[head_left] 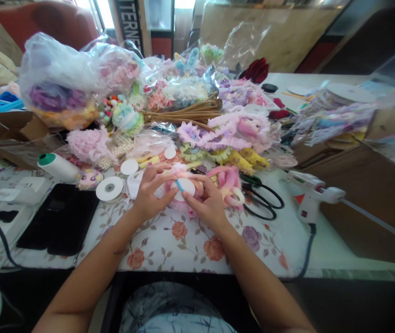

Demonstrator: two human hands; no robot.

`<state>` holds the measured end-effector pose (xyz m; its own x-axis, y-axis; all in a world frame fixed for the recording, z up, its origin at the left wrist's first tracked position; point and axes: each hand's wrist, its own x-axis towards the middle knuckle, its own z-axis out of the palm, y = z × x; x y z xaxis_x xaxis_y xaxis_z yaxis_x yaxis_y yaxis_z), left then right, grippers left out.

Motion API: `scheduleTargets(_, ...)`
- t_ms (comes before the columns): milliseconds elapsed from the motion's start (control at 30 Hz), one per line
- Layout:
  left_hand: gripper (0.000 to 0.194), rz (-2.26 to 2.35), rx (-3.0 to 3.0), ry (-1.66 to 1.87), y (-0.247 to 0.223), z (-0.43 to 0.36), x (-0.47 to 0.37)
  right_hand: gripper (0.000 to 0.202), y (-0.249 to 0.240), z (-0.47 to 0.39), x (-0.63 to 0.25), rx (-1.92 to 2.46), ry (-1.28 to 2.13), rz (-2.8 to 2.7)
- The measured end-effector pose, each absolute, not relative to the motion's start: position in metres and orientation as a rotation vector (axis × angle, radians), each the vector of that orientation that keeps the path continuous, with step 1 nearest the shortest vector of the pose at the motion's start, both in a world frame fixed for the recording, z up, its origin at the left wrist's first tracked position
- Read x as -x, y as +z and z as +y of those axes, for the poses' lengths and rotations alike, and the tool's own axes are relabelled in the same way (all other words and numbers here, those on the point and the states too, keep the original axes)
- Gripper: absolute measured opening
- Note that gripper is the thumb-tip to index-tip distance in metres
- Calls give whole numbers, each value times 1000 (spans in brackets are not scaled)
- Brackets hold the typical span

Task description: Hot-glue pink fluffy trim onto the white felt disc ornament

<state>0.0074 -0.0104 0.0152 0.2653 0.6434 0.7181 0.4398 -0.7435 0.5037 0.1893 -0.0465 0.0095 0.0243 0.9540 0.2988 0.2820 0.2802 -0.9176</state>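
Note:
Between my hands, low over the flowered tablecloth (169, 252), is a pink fluffy craft piece (183, 208) with a white round disc (188, 186) on the side facing me. A short light-blue strip (179, 185) lies across the disc. My left hand (152, 190) grips the piece from the left, its thumb at the disc's lower edge. From the right, my right hand (208, 199) holds it with the thumb by the disc. Fingers hide part of the piece. Pink and cream fuzzy loops (230, 182) lie just right of my right hand.
Black-handled scissors (263, 199) and a white glue gun (317, 194) lie to the right, by a cardboard box (367, 199). On the left are a ribbon spool (109, 188), a thread cone (58, 167) and a black phone (70, 219). Bagged trims (79, 78) and brown stems (187, 112) crowd the back.

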Motion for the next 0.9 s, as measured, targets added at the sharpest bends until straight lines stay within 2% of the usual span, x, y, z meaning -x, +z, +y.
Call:
scheduleTargets(433, 17, 1019, -2220, 1471, 12, -10, -8, 33, 3, -44, -190, 1161, 687, -1547)
scheduleTargets(633, 28, 1050, -2280, 1478, 10, -11, -9, 32, 4, -41, -191, 1165, 550, -1658)
scheduleTargets(900, 23, 1026, -2305, 1389, 4, -7, -7, 32, 1, -42, -191, 1180, 457, -1684)
